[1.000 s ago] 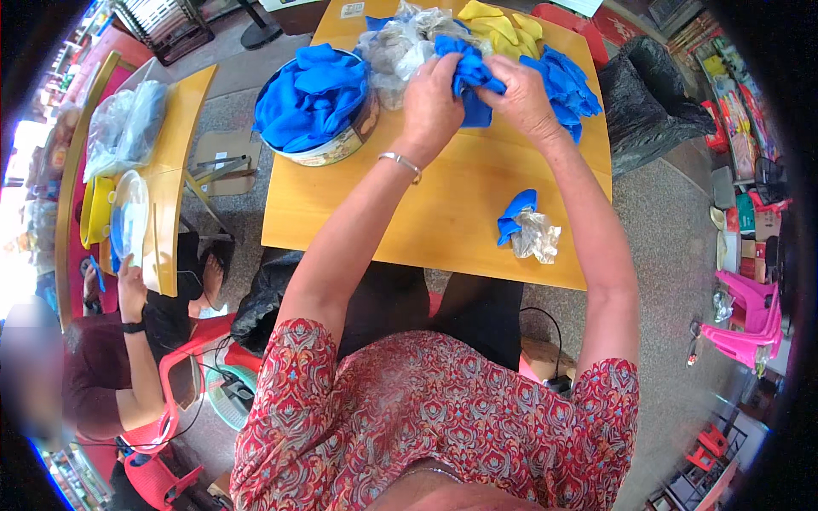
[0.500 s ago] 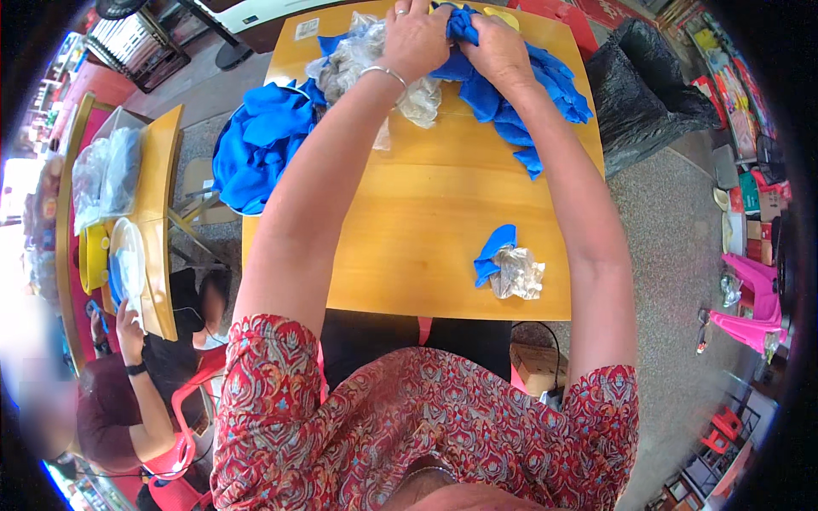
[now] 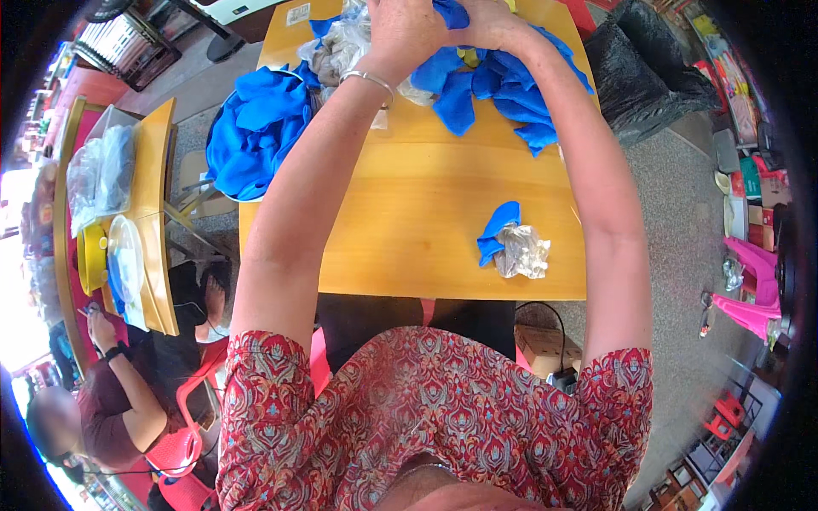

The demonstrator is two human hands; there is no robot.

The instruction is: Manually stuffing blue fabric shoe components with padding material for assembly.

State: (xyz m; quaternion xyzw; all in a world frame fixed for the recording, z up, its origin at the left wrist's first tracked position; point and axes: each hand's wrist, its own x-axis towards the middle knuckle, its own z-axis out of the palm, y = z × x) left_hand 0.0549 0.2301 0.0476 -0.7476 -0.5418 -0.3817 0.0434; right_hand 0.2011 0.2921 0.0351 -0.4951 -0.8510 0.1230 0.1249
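At the far edge of the wooden table (image 3: 426, 213), my left hand (image 3: 407, 32) and my right hand (image 3: 484, 25) are close together. Between them shows a soft blue cloth-like piece (image 3: 452, 14), which my right hand grips. The upper border of the view cuts off my left hand's fingers, so their grip is hidden. Below and beside my right hand lies a loose heap of blue pieces (image 3: 520, 98), with a bit of yellow among them. Crumpled clear plastic (image 3: 341, 49) lies left of my left hand.
A basin heaped with blue pieces (image 3: 260, 128) stands at the table's left side. A small blue piece with crumpled plastic (image 3: 521, 249) lies near the front right. A black plastic bag (image 3: 652, 77) is to the right. A person (image 3: 128, 400) sits at the lower left by a side table (image 3: 152, 213).
My hands have come closer together and moved slightly up, partly out of view. Some blue pieces of the heap now hang lower and further left. The seated person's raised hand has lowered.
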